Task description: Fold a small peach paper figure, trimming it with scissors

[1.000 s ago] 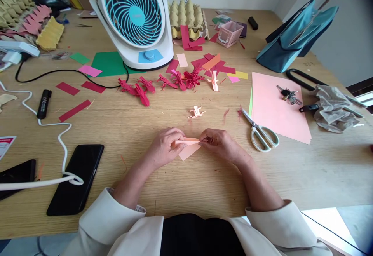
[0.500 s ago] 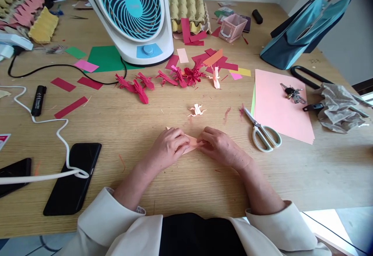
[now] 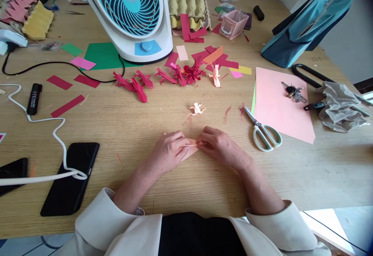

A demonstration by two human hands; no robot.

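Between my two hands a piece of light orange paper [image 3: 190,153] is pinched, with a fold showing along its upper part. My left hand [image 3: 171,147] is closed on its left portion and hides much of it. On the right end, the fingers of my right hand [image 3: 214,143] are pinched together over the paper. Just beyond my hands lies a small pale folded-paper figure [image 3: 196,109] with thin limbs. Farther back, several red folded-paper figures [image 3: 139,89] lie in a row, with a pale pink one [image 3: 215,75] at its right end.
Scissors [image 3: 264,131] lie right of my hands beside pink paper sheets [image 3: 284,112] with keys [image 3: 295,92] on them. A fan [image 3: 153,48], egg cartons [image 3: 188,5] and loose paper strips [image 3: 227,65] stand or lie behind. A phone [image 3: 71,178] and white cable [image 3: 62,143] are at left.
The paper between my hands has turned slightly, and its lower corner now points farther toward me. Both hands keep their pinch. The view has shifted a little.
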